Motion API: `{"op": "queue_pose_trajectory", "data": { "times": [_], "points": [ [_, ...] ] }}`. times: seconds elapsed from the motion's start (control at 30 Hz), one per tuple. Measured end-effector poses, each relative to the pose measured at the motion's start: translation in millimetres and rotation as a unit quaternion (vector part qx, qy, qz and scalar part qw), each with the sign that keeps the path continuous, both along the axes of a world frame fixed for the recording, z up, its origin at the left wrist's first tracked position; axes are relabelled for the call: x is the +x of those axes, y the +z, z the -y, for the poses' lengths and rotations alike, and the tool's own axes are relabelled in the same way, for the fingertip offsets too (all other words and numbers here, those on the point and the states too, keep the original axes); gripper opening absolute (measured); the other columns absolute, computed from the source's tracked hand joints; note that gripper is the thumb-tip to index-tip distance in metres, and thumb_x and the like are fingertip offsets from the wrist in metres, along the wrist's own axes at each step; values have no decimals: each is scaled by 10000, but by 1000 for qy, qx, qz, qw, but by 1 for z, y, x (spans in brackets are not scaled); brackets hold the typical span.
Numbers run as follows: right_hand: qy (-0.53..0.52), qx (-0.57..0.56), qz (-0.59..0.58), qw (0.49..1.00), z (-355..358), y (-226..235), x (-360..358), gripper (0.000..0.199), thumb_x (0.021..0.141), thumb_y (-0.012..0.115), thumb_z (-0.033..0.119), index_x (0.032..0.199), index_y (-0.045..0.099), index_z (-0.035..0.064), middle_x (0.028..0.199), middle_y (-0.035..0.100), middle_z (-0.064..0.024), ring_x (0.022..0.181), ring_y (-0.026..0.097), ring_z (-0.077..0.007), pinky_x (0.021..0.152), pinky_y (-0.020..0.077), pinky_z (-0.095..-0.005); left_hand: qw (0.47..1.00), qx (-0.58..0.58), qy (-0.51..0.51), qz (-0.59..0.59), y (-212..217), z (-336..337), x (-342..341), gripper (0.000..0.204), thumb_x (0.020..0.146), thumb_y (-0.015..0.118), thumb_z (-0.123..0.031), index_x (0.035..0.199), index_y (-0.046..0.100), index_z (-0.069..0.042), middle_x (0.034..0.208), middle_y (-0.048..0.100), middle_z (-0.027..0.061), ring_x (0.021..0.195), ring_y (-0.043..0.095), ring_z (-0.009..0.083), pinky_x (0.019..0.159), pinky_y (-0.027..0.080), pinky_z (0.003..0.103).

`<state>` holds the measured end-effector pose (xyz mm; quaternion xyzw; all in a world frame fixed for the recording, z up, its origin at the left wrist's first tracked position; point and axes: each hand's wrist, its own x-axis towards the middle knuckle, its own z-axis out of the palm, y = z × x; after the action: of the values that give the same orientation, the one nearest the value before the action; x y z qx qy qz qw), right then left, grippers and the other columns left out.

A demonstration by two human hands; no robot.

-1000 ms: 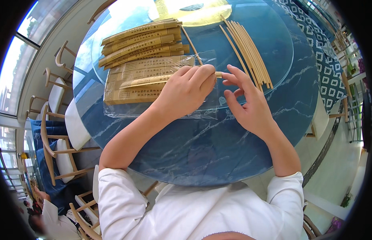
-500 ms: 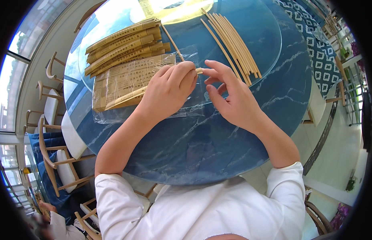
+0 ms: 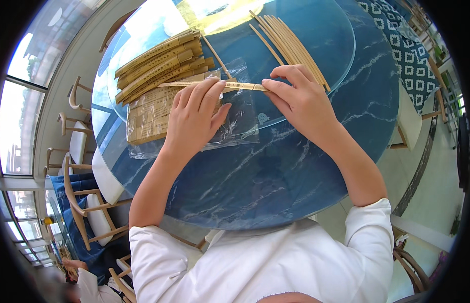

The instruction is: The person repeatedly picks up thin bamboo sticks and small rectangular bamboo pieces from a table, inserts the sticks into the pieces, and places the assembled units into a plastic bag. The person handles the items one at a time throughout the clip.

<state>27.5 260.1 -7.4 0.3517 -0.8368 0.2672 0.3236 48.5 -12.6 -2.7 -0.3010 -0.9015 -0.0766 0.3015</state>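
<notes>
Tall windows (image 3: 16, 134) stand at the far left; in front of them come wooden chairs with white seats (image 3: 100, 217), and a seated person in a white sleeve (image 3: 91, 285) shows at the lower left, partly blurred; next comes the round blue counter (image 3: 260, 187), veined in white like marble, with a clear glass disc (image 3: 338, 35) upon it; on its left side a pile of gold-brown printed sleeves (image 3: 161, 63) lies fanned and overlapping; just below the pile, nearer the wearer, a flat stack in clear plastic (image 3: 149, 118) rests partly behind the left hand (image 3: 197, 103); that hand's fingers lie across a slim printed sleeve (image 3: 246, 86), the thumb standing apart from it, so one cannot tell whether its grip is closed on the sleeve; the slim sleeve runs nearly level between both hands, above the stack and the plastic; a loose stick (image 3: 216, 55) slants just beyond it, and farther off sits a yellow round piece (image 3: 225, 21); a row of pale sticks (image 3: 293, 43) lies side by side, near ends reaching the right hand (image 3: 303, 98), whose grip pinches the slim sleeve's right end between thumb and forefinger; at the far right hangs a dark cloth patterned in white (image 3: 409, 65).
</notes>
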Motion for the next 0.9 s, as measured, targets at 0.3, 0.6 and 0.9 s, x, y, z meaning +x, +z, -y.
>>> {"op": "queue_pose_trajectory", "data": {
  "times": [0.3,0.6,0.9],
  "points": [
    [-5,-33,-8,999,-7,11,-4,310,959,798,116,1261,746,72,1209,710,-65,1091,676,-280,892,594,-380,996,-43,-1,-76,25,14,-9,300,955,798,-127,1251,751,-116,1127,804,22,1089,745,208,1091,521,427],
    [-96,11,20,995,-17,-7,-22,288,966,768,128,1231,730,20,1236,719,-92,1177,665,-302,995,565,-420,972,-97,168,-132,26,115,-73,274,999,694,-117,1256,788,-120,1235,808,60,1190,750,193,1127,508,399],
    [-190,99,24,977,-26,-19,-25,197,937,791,201,993,780,13,1270,719,-124,1360,581,-313,1098,493,-478,967,-94,227,-67,-8,131,-91,333,1052,601,-122,1349,752,-101,1317,776,98,1287,708,212,1236,430,438]
  ]
}}
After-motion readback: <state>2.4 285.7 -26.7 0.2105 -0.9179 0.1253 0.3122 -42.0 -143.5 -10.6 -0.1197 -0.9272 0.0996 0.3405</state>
